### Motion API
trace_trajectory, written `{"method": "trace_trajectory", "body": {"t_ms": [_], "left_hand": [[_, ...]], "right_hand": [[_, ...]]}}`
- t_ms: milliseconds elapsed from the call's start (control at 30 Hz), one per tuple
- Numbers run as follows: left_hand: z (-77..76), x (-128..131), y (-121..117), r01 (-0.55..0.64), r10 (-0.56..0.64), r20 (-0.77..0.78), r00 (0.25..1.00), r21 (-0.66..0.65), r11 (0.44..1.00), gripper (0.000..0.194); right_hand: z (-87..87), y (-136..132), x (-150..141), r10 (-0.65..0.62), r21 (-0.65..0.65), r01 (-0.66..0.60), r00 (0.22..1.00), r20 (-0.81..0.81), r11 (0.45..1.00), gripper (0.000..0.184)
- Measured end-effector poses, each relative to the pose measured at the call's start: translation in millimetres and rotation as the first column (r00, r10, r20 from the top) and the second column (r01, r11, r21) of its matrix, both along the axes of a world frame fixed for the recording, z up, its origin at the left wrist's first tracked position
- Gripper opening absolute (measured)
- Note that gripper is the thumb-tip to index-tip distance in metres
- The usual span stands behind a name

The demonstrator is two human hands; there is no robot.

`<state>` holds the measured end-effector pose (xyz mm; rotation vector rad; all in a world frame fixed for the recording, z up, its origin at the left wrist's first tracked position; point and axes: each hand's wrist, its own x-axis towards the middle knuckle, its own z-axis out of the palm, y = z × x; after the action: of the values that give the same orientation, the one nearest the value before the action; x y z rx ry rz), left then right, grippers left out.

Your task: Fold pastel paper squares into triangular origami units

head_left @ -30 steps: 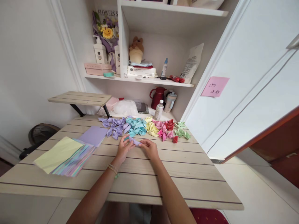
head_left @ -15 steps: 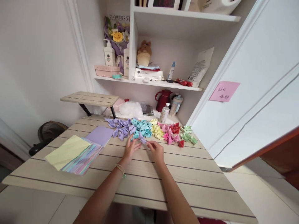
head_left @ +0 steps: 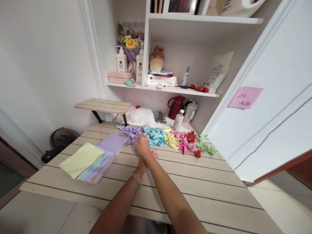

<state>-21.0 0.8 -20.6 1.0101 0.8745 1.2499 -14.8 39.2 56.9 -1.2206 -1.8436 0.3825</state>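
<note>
My right hand (head_left: 143,144) crosses over my left wrist and reaches into the purple paper cranes (head_left: 129,131) at the back of the table. Its fingers are closed at the pile's near right edge, around a purple folded paper crane that is mostly hidden by the hand. My left hand (head_left: 154,154) rests low over the table, partly covered by the right forearm. Its visible fingers are loosely apart, with nothing seen in them. Blue cranes (head_left: 156,136) lie just beyond, followed rightward by yellow cranes (head_left: 172,140), pink cranes (head_left: 184,144), red and green ones.
Left of my hands lies a fanned stack of coloured paper sheets (head_left: 85,162), with a purple sheet (head_left: 113,143) behind it. A small raised stand (head_left: 103,105) occupies the back left. Behind the cranes are a clear bottle (head_left: 178,120), a red jug (head_left: 175,108) and shelves (head_left: 165,88).
My right hand has moved left across my left arm, into the purple pile. The purple crane between both hands has left the middle; my left hand has let go. The view has shifted left.
</note>
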Motion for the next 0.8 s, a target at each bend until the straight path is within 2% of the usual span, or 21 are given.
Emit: {"method": "trace_trajectory", "body": {"t_ms": [133,267,367,433,533,633,733,800], "left_hand": [[2.2,3.0,-6.2,-0.026,0.026,-0.025,0.999,0.012,1.000,0.026],[6.7,0.7,-12.4,0.029,-0.023,-0.091,0.996,0.064,0.998,0.025],[10.2,-2.9,-14.7,0.071,-0.061,-0.122,0.991,0.086,0.994,0.025],[11.8,-4.6,-15.0,0.083,-0.071,-0.130,0.989,0.089,0.992,0.026],[12.3,-5.5,-14.2,0.090,-0.076,-0.145,0.986,0.091,0.992,0.027],[11.0,-5.4,-12.7,0.087,-0.074,-0.142,0.987,0.086,0.992,0.027],[9.5,-5.5,-11.3,0.082,-0.071,-0.129,0.989,0.078,0.994,0.030],[9.1,-5.6,-10.7,0.085,-0.075,-0.128,0.989,0.071,0.994,0.032]], "right_hand": [[-12.5,-26.7,-49.0,0.236,-0.004,-0.240,0.953,0.188,0.971,0.034],[-7.0,-46.1,-96.6,0.484,0.015,-0.529,0.787,0.384,0.849,0.030],[-4.1,-56.0,-122.7,0.567,0.018,-0.644,0.686,0.456,0.765,0.027],[-5.2,-61.4,-132.9,0.584,0.009,-0.672,0.651,0.485,0.741,0.025],[-9.3,-65.7,-137.1,0.577,0.000,-0.668,0.643,0.503,0.744,0.029],[-12.4,-63.3,-132.9,0.559,-0.006,-0.651,0.647,0.519,0.759,0.028],[-9.4,-56.4,-124.4,0.539,-0.029,-0.633,0.633,0.556,0.773,0.011],[-2.1,-52.3,-114.3,0.524,-0.011,-0.645,0.612,0.592,0.764,0.017]]}}
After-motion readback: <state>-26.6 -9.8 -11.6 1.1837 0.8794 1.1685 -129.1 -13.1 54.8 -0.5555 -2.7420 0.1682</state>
